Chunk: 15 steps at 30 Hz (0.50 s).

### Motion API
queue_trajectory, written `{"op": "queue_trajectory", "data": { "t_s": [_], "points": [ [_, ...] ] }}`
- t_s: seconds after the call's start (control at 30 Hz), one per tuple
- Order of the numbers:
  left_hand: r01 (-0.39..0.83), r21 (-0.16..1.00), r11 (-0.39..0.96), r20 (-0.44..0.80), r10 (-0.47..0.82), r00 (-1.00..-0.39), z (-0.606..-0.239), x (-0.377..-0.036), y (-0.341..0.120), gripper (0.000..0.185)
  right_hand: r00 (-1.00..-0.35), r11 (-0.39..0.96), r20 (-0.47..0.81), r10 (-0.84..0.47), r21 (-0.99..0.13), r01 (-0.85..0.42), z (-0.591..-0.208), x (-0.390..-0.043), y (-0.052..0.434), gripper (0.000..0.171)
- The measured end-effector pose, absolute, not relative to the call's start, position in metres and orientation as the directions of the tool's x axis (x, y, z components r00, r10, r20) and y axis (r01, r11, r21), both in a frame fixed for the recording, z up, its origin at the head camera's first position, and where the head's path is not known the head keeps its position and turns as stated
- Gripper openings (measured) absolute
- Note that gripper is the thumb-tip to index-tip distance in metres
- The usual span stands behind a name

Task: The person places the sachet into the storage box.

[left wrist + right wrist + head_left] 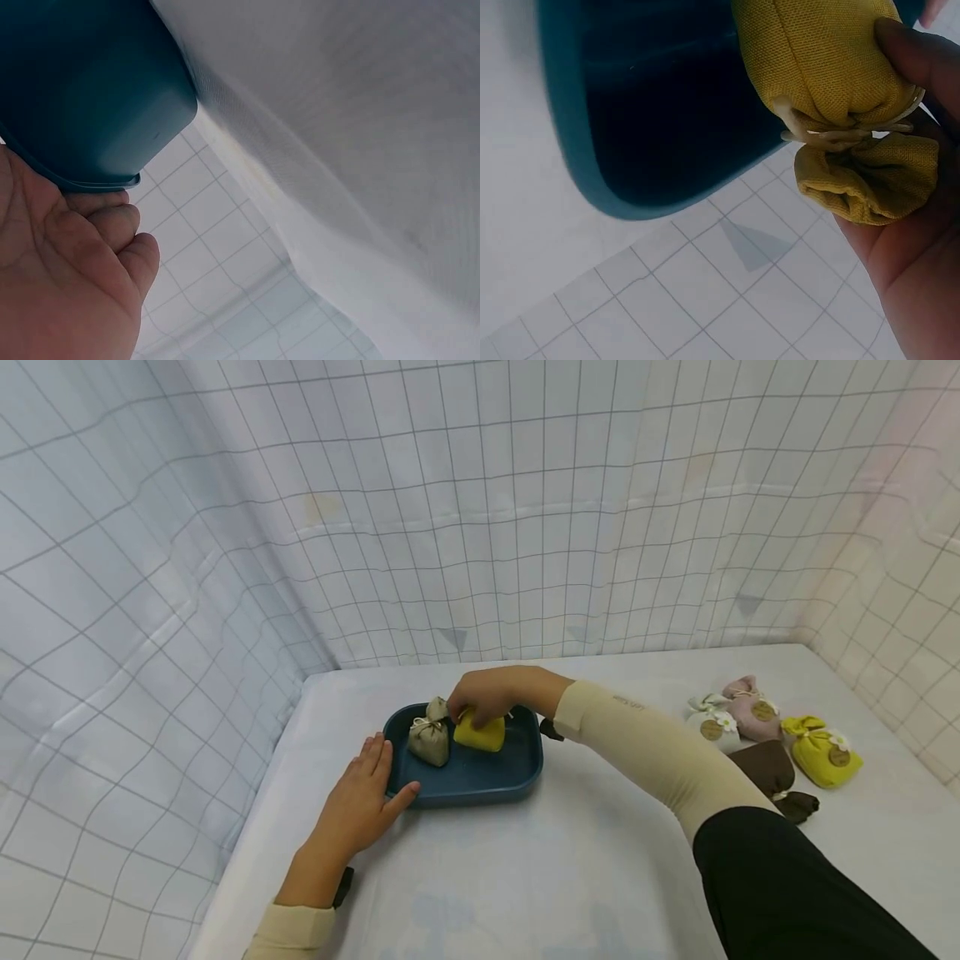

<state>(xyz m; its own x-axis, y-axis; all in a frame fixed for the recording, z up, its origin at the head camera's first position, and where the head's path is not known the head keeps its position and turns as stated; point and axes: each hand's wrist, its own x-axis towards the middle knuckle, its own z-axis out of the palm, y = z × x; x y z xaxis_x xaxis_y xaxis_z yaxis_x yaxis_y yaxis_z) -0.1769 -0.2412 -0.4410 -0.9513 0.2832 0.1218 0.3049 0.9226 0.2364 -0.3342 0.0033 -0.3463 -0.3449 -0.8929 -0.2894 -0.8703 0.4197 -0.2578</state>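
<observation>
Head view, from left to right: the left hand [358, 802] lies flat on the white desk [525, 877], fingers straight and released, its fingertips and thumb touching the near left corner of the dark blue tray [480, 785]. Left wrist view shows that same hand [67, 277] pressed against the tray's outer wall [90, 90], gripping nothing. Inside the tray a grey-beige pouch [430, 741] stands upright, tied at its neck with string. Just beside it, on its right, sits the mustard-yellow pouch [481, 735], with the right hand [487, 693] curled over its top and grasping it. Right wrist view shows the fingers [922, 60] wrapped round the yellow pouch [817, 60] by its tied neck, above the tray's inside. Well apart, at the desk's right end, lie a white pouch [712, 724], a pink pouch [752, 708], a brown pouch [767, 768] and a bright yellow pouch [823, 753], close together.
</observation>
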Motion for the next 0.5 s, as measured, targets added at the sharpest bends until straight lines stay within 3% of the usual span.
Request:
{"op": "queue_trajectory", "data": {
  "t_s": [0.5],
  "points": [
    [0.305,0.242,0.921,0.124,0.283,-0.951,-0.44,-0.177,-0.241,0.092,-0.325,0.413,-0.311,-0.893,-0.281,-0.866,-0.36,-0.332,-0.009,0.027]
  ]
}}
